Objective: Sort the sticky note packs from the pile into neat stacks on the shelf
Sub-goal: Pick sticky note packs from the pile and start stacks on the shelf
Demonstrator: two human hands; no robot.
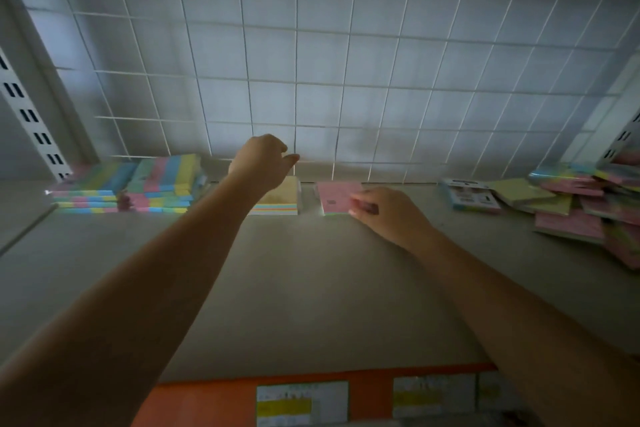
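My right hand [379, 215] pinches the near right corner of a pink-topped sticky note pack [335, 199] lying flat on the shelf [311, 288] near the back. My left hand [261, 163] hovers above a yellow-topped pack [282, 199] just left of the pink one, fingers loosely curled and holding nothing. Two stacks of striped multicolour packs [128, 187] stand at the back left. The loose pile of packs [585, 204] lies at the right end of the shelf.
A white wire grid [311, 62] backs the shelf. A slotted upright [31, 114] stands at the left and another at the right. An orange price strip [311, 395] with labels runs along the shelf's front edge.
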